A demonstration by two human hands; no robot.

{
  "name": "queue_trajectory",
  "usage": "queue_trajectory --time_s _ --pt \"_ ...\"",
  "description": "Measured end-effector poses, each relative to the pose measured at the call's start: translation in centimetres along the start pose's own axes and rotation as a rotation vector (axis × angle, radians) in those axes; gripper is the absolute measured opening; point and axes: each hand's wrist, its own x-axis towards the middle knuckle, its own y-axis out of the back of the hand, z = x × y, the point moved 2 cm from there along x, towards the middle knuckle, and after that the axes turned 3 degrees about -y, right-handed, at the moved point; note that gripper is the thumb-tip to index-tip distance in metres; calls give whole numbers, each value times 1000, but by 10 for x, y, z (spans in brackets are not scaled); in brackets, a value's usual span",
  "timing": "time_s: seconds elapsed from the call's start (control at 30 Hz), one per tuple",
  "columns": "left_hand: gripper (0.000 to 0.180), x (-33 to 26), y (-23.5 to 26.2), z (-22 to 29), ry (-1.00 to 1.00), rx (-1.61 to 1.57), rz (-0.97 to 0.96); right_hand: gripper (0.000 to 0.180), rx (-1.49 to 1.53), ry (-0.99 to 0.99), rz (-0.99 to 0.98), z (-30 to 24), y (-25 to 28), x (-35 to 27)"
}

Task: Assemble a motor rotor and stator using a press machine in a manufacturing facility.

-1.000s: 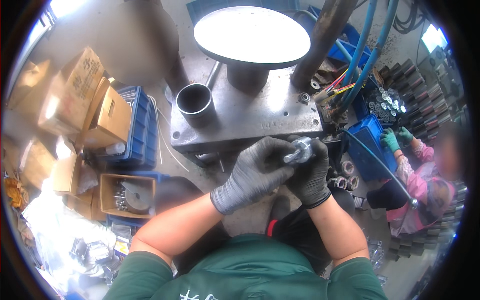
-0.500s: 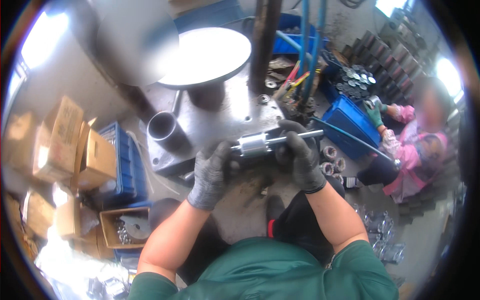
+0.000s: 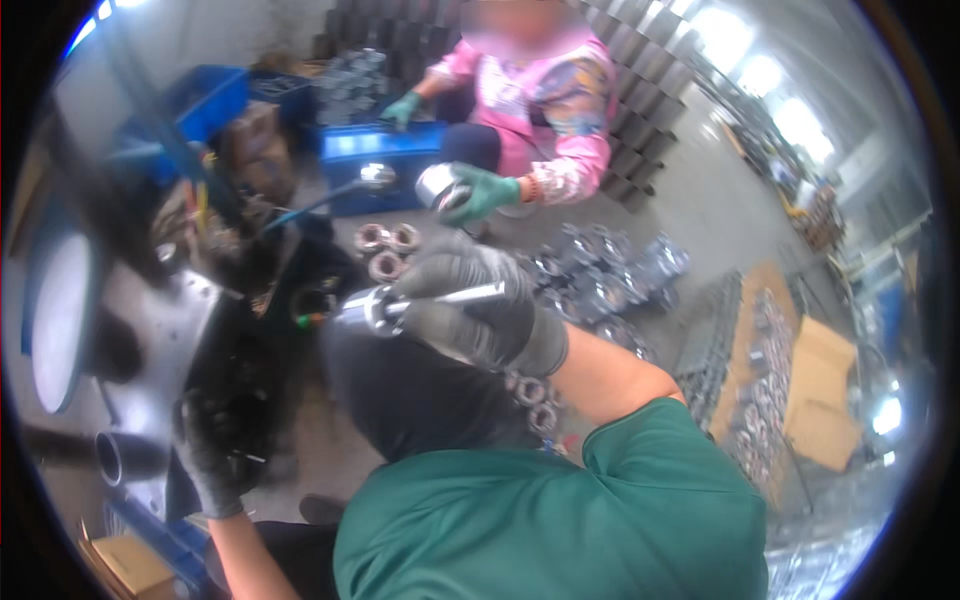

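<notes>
My right hand [image 3: 475, 305], in a grey glove, is closed around the steel shaft of a motor rotor [image 3: 364, 312]. The rotor's silver cylinder points left, and the shaft's free end sticks out to the right past my fingers. My left hand [image 3: 208, 450], also gloved, is at the near edge of the metal machine table [image 3: 190, 345], lower left. Its fingers are dark and smeared, so a grip does not show. On that table stands a short grey pipe [image 3: 130, 457], just left of my left hand.
Ahead, a person in pink [image 3: 545, 110] with green gloves holds a silver cylindrical part [image 3: 438, 187] beside a blue bin [image 3: 375, 145]. Copper-wound rings [image 3: 387, 265] and several silver castings [image 3: 610, 275] sit on the floor. Cardboard [image 3: 825, 380] lies at right.
The view has swung right. My right hand has carried the rotor to the right, toward the person in pink. The left hand has let go of it and is now beside the machine table.
</notes>
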Motion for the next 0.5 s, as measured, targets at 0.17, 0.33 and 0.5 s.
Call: queue_trajectory --time_s 0.17,0.33,0.5 --pt "42 9 -13 -31 -63 281 -135 42 -166 -917 19 28 100 -127" --pt "33 -6 -33 -54 27 33 -307 52 -671 -1292 548 62 216 -306" --pt "34 -5 -47 -72 76 103 -295 40 -1613 -1359 -557 32 406 -455"
